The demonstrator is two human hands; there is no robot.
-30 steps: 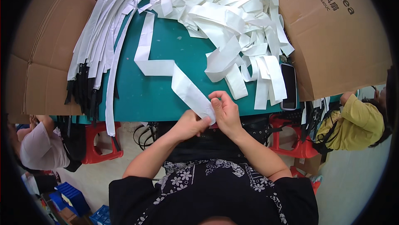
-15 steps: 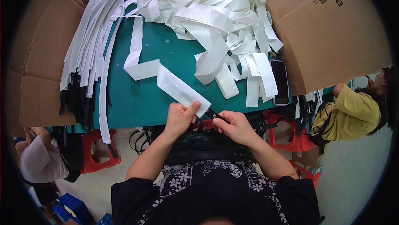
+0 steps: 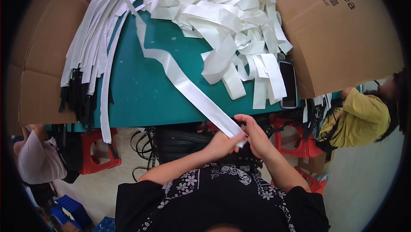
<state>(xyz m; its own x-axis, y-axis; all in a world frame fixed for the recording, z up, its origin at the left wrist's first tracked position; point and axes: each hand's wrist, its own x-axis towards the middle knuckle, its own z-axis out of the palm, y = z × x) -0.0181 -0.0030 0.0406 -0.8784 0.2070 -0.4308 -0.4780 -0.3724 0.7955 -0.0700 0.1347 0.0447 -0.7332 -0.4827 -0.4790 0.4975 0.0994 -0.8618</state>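
Lower centre: white strip [image 3: 197,96], pinched in left hand [image 3: 222,145], end part-hidden | right hand [image 3: 257,140] alongside, grip indeterminable | strip pile [image 3: 218,16], cropped at top edge

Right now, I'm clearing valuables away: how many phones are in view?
1: the phone lies on the table, right of the white strips, beside the right box. Others may be hidden under the strips.

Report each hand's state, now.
Left hand: closed on the white strip near its end.
Right hand: loosely open beside it; whether it touches cannot be told.
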